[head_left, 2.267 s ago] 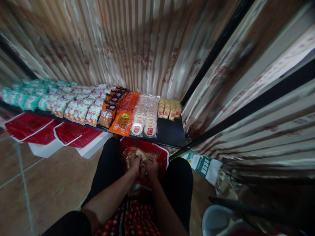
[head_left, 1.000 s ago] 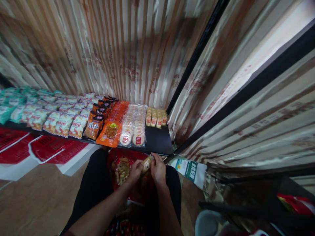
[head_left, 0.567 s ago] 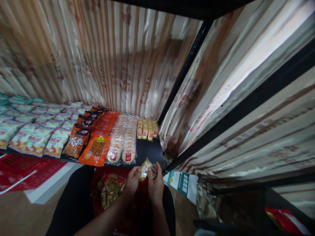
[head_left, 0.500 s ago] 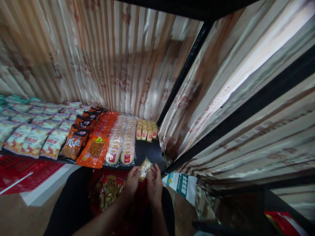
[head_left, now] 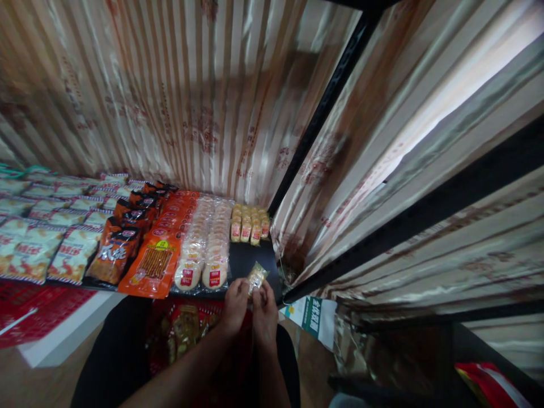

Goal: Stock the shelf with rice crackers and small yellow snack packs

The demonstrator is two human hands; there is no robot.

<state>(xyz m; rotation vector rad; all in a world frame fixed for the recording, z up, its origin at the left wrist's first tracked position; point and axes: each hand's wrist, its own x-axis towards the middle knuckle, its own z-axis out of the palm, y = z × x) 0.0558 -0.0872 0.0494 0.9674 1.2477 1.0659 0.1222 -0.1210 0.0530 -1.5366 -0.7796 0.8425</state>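
Note:
Between the fingers of my left hand [head_left: 236, 303] and my right hand [head_left: 265, 310] is a small snack packet [head_left: 257, 277] in clear yellowish wrap. Both hands are closed on its near end, over the front edge of the black shelf [head_left: 249, 258]. Rows of small yellow snack packets [head_left: 250, 224] with red-and-white labels stand at the shelf's back right corner. To the left lie two columns of round crackers [head_left: 215, 275] in clear wrap. Below my forearms, a red basket [head_left: 212, 306] holds more yellowish packets [head_left: 187, 328], partly hidden.
Orange stick-snack bags [head_left: 155, 260], orange-black bags [head_left: 113, 252] and white snack bags [head_left: 70, 252] fill the shelf's left. A black post [head_left: 314, 124] rises at its right corner before a striped curtain [head_left: 204, 113]. A red crate [head_left: 46, 311] is at lower left.
Both hands have moved slightly forward with the packet, which is now over the shelf surface rather than at its front edge. The view has shifted a little.

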